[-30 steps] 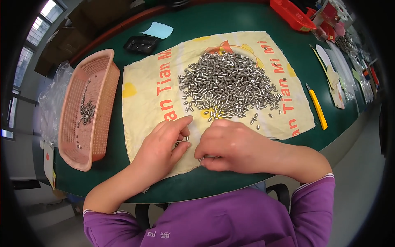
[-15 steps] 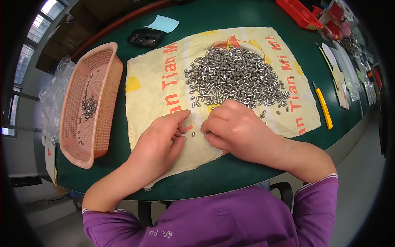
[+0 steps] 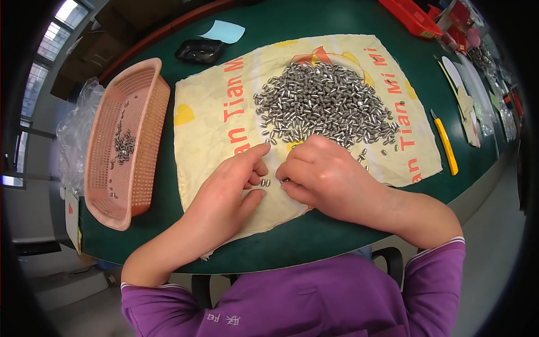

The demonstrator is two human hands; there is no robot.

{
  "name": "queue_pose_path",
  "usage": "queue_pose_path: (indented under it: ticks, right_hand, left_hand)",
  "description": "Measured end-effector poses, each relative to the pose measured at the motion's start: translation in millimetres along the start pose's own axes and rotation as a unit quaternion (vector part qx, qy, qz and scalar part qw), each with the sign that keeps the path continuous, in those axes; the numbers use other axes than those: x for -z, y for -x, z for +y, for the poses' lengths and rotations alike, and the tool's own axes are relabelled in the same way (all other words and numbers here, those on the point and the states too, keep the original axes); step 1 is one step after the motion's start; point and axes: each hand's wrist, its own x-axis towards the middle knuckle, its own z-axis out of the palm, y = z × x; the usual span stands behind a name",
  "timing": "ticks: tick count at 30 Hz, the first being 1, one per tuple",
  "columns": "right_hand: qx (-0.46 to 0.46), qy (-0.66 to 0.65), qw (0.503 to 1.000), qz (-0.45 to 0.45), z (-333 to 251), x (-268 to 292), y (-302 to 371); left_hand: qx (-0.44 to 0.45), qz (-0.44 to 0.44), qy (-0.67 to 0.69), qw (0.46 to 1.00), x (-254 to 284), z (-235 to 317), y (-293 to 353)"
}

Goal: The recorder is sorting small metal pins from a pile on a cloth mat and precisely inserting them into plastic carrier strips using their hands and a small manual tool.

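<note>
- Basically, a yellow cloth (image 3: 208, 132) is being part-covered by a metal heap (image 3: 325, 104).
- Right hand (image 3: 323, 171): can't be told if anything's being pinched.
- Left hand (image 3: 225, 182): thumb and fingers being held apart.
- Two loose pieces (image 3: 268, 182): being flanked by both, left nearer, long axes pointing away.

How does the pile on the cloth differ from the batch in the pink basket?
The pile is far bigger; the batch is a small cluster. The pile lies on the yellow cloth, while the batch sits inside the basket. The pile spreads into a broad mound; the batch trails off in loose pieces along the basket's length. Both are small, silvery pieces.
</note>
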Motion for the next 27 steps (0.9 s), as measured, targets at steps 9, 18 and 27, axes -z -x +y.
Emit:
queue_pose_path:
  ticks: [9,18,27]
  right_hand:
    - [-0.031,-0.019,0.999,0.013,-4.4,-0.6,-1.2]
    - [-0.042,0.000,0.999,-0.001,-3.8,1.5,0.9]
    - [-0.061,0.013,0.998,0.004,-5.9,6.2,0.6]
  left_hand:
    - [0.017,0.018,0.029,0.999,-11.9,-0.3,-2.2]
    - [0.003,0.029,0.031,0.999,-16.6,-1.2,-2.2]
    - [0.011,0.036,0.015,0.999,-12.0,2.7,0.8]
